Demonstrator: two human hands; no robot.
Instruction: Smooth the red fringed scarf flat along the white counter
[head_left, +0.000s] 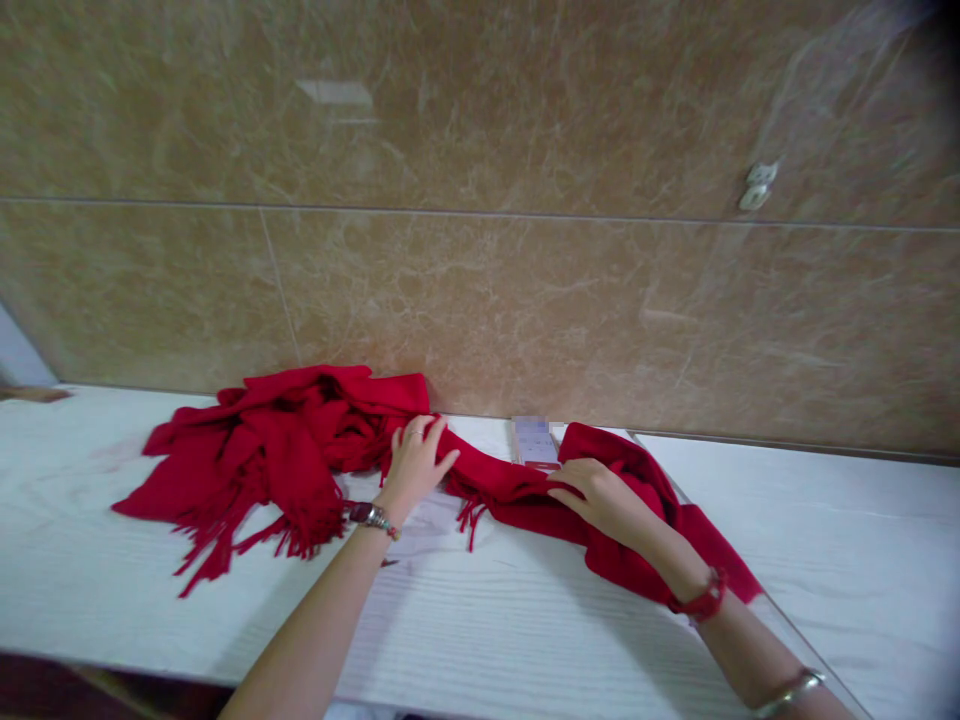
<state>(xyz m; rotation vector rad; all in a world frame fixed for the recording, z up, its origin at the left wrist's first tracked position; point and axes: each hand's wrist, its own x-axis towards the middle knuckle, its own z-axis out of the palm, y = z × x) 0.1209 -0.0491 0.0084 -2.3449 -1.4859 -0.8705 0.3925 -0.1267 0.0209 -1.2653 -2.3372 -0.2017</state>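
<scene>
A brown marbled wall (480, 300) fills the upper part of the view, and a white wood-grained tabletop (525, 630) runs along its foot. On the tabletop, close to the wall, lies the red scarf (289, 425): a rumpled, fringed heap on the left, a narrower strip in the middle, and a folded bunch on the right; whether this is one scarf or more cannot be told. The left hand (415, 460) rests at the right edge of the heap, fingers spread wide over the cloth. The right hand (600, 500) lies on the right-hand bunch, thumb and fingers curved with a narrow space between them; whether they pinch the fabric cannot be told. The step in hand seems to be straightening or gathering the strip between the two hands. The next move likely calls for a firm hold on the edges, so that the cloth can be drawn flat without dragging the heap along. Behind the strip, near the wall, stands a small pale packet (534, 440), partly hidden by the cloth. A red wristband (703, 596) circles the right wrist, a dark-faced watch (365, 512) the left, and a thin ring (417, 432) sits on a left finger.
</scene>
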